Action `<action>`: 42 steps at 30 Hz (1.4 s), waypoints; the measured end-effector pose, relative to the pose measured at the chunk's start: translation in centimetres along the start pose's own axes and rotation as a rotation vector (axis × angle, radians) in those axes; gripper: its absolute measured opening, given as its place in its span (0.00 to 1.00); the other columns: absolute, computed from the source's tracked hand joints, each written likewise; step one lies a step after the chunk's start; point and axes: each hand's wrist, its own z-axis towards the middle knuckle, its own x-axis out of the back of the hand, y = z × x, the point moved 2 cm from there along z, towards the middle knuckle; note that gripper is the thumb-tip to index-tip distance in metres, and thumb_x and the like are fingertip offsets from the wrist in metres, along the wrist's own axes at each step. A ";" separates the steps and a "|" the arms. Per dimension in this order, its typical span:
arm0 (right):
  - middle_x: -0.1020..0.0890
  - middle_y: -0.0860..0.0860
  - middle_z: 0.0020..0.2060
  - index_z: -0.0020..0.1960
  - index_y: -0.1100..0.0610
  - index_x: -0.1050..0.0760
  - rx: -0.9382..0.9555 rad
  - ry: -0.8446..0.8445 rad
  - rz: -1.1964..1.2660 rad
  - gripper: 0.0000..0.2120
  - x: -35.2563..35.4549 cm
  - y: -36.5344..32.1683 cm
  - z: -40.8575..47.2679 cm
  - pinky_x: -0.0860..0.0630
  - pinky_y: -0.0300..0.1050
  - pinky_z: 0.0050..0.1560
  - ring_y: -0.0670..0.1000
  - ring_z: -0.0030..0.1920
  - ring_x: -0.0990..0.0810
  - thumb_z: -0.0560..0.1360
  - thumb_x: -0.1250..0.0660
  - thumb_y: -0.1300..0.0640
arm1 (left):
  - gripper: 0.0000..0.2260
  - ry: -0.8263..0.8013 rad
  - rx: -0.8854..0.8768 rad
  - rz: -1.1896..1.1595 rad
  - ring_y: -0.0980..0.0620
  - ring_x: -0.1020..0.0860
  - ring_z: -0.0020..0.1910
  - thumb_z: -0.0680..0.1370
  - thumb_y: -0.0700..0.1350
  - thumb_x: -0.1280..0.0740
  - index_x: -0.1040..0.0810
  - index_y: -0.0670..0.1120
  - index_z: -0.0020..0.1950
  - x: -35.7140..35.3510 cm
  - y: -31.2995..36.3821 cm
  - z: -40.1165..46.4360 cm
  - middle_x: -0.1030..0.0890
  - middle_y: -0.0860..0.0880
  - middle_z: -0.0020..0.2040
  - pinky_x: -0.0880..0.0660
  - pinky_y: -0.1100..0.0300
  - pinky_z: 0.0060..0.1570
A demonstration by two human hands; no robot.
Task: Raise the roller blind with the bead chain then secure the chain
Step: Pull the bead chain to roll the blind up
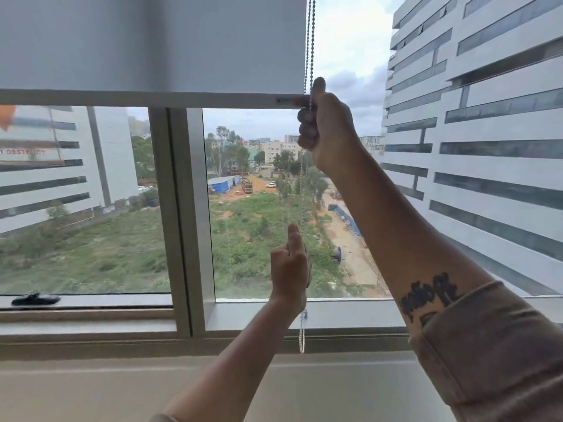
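Observation:
A grey roller blind (152,41) covers the top of the window, its bottom bar (146,99) about a quarter of the way down the view. The metal bead chain (310,41) hangs along the blind's right edge and loops down to the sill (302,333). My right hand (323,129) is closed around the chain at the level of the bottom bar. Lower down, my left hand (289,269) is closed on the same chain just above the window's bottom frame.
A vertical window mullion (182,220) stands left of my hands. A black window handle (35,299) lies on the lower frame at the left. A beige sill (122,388) runs along the bottom. Buildings and green ground show through the glass.

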 end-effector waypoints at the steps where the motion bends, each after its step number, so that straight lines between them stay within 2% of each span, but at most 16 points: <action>1: 0.33 0.46 0.24 0.42 0.58 0.21 0.016 0.021 -0.004 0.22 0.0 0.2 -0.2 0.45 0.39 0.26 0.47 0.22 0.42 0.88 0.40 0.47 | 0.31 0.002 -0.001 0.001 0.53 0.42 0.17 0.88 0.59 0.40 0.37 0.52 0.25 -0.1 -0.1 -0.1 0.40 0.52 0.21 0.46 0.62 0.24; 5: 0.35 0.47 0.21 0.36 0.55 0.27 0.110 0.052 0.000 0.22 0.3 1.6 -1.3 0.45 0.40 0.25 0.48 0.21 0.43 0.88 0.38 0.49 | 0.31 0.001 0.010 0.028 0.53 0.42 0.17 0.89 0.57 0.41 0.38 0.51 0.25 -0.1 -0.7 -1.1 0.39 0.52 0.21 0.46 0.63 0.25; 8: 0.37 0.48 0.22 0.36 0.55 0.27 0.120 0.024 0.026 0.22 0.8 2.9 -2.2 0.48 0.43 0.27 0.48 0.21 0.44 0.88 0.37 0.50 | 0.29 -0.008 0.000 0.087 0.52 0.42 0.22 0.88 0.58 0.41 0.36 0.49 0.28 0.5 -1.7 -2.2 0.40 0.47 0.24 0.45 0.57 0.28; 10: 0.36 0.47 0.21 0.37 0.55 0.27 0.118 0.006 0.052 0.21 1.4 3.9 -2.8 0.49 0.43 0.26 0.47 0.21 0.44 0.88 0.37 0.50 | 0.30 -0.032 0.000 0.120 0.51 0.40 0.22 0.88 0.60 0.42 0.34 0.48 0.29 0.9 -2.8 -2.9 0.38 0.46 0.25 0.42 0.58 0.27; 14: 0.35 0.45 0.20 0.38 0.55 0.27 0.118 -0.021 0.062 0.21 2.6 5.7 -4.2 0.46 0.38 0.23 0.46 0.20 0.44 0.88 0.38 0.50 | 0.29 -0.132 0.130 0.110 0.51 0.37 0.24 0.88 0.61 0.42 0.35 0.53 0.28 1.7 -3.7 -3.4 0.34 0.51 0.25 0.38 0.60 0.27; 17: 0.35 0.45 0.20 0.38 0.55 0.27 0.130 -0.042 0.062 0.21 3.2 6.9 -5.4 0.45 0.38 0.22 0.46 0.19 0.44 0.88 0.39 0.50 | 0.27 -0.178 0.192 0.111 0.49 0.30 0.29 0.88 0.62 0.45 0.29 0.49 0.33 2.0 -3.3 -2.3 0.27 0.47 0.31 0.32 0.58 0.31; 21: 0.36 0.46 0.21 0.37 0.55 0.28 0.119 -0.035 0.050 0.21 4.2 8.5 -6.7 0.45 0.37 0.21 0.45 0.19 0.43 0.88 0.39 0.50 | 0.26 -0.130 0.131 0.145 0.47 0.20 0.46 0.88 0.62 0.45 0.18 0.43 0.50 1.9 -0.3 0.3 0.17 0.42 0.46 0.25 0.53 0.48; 23: 0.36 0.46 0.21 0.37 0.55 0.28 0.109 -0.025 0.040 0.22 4.7 9.6 -7.3 0.45 0.36 0.21 0.45 0.19 0.43 0.88 0.39 0.50 | 0.27 -0.126 0.074 0.122 0.45 0.18 0.50 0.88 0.61 0.45 0.17 0.42 0.53 1.5 2.1 1.8 0.15 0.38 0.49 0.21 0.49 0.51; 24: 0.36 0.47 0.20 0.36 0.55 0.28 0.108 -0.023 0.043 0.22 5.0 10.1 -7.7 0.45 0.36 0.21 0.45 0.18 0.43 0.88 0.39 0.50 | 0.28 -0.129 0.037 0.109 0.47 0.16 0.48 0.89 0.61 0.45 0.15 0.42 0.52 1.2 3.5 2.4 0.13 0.39 0.47 0.19 0.49 0.51; 27: 0.35 0.47 0.21 0.37 0.56 0.27 0.098 -0.026 0.061 0.21 6.2 12.0 -8.8 0.47 0.37 0.20 0.44 0.19 0.43 0.88 0.39 0.51 | 0.25 -0.157 -0.068 0.098 0.53 0.13 0.41 0.88 0.60 0.43 0.15 0.47 0.47 -0.2 7.5 3.7 0.12 0.47 0.40 0.18 0.59 0.43; 30: 0.34 0.46 0.21 0.38 0.55 0.27 0.046 -0.025 0.058 0.20 7.2 13.9 -9.9 0.45 0.35 0.20 0.44 0.19 0.41 0.88 0.38 0.50 | 0.20 -0.153 -0.116 0.104 0.49 0.15 0.47 0.88 0.59 0.42 0.16 0.49 0.50 -1.9 10.8 4.6 0.13 0.44 0.48 0.18 0.53 0.49; 33: 0.35 0.46 0.22 0.38 0.56 0.26 -0.001 -0.006 0.060 0.20 8.1 15.4 -11.0 0.45 0.36 0.20 0.44 0.19 0.40 0.87 0.37 0.49 | 0.18 -0.145 -0.166 0.125 0.44 0.17 0.50 0.89 0.58 0.42 0.18 0.48 0.55 -3.4 13.5 5.5 0.13 0.36 0.57 0.21 0.49 0.49; 35: 0.35 0.47 0.22 0.38 0.56 0.27 -0.012 0.001 0.053 0.20 8.7 16.0 -11.6 0.45 0.37 0.21 0.44 0.20 0.40 0.87 0.37 0.49 | 0.20 -0.145 -0.151 0.092 0.44 0.17 0.52 0.89 0.57 0.43 0.18 0.45 0.59 -4.1 15.0 6.0 0.13 0.35 0.59 0.22 0.51 0.48; 38: 0.36 0.48 0.22 0.37 0.55 0.27 -0.022 -0.003 0.048 0.21 9.2 16.7 -12.2 0.44 0.36 0.20 0.44 0.20 0.41 0.87 0.37 0.49 | 0.21 -0.123 -0.075 0.035 0.45 0.16 0.49 0.89 0.58 0.44 0.18 0.44 0.57 -5.2 16.9 6.7 0.12 0.39 0.54 0.22 0.54 0.45; 40: 0.36 0.47 0.23 0.37 0.54 0.26 -0.031 -0.015 0.054 0.21 9.3 17.1 -12.6 0.44 0.36 0.21 0.44 0.20 0.41 0.86 0.37 0.49 | 0.22 -0.114 0.001 -0.033 0.48 0.17 0.40 0.89 0.59 0.44 0.18 0.44 0.53 -5.8 17.6 7.0 0.14 0.44 0.43 0.23 0.55 0.40; 42: 0.36 0.47 0.23 0.36 0.53 0.26 -0.036 -0.035 0.056 0.20 9.5 17.6 -12.9 0.43 0.36 0.21 0.44 0.21 0.41 0.85 0.36 0.47 | 0.24 -0.126 0.082 -0.091 0.51 0.24 0.31 0.88 0.60 0.44 0.19 0.44 0.49 -6.3 17.8 6.9 0.19 0.47 0.36 0.28 0.59 0.32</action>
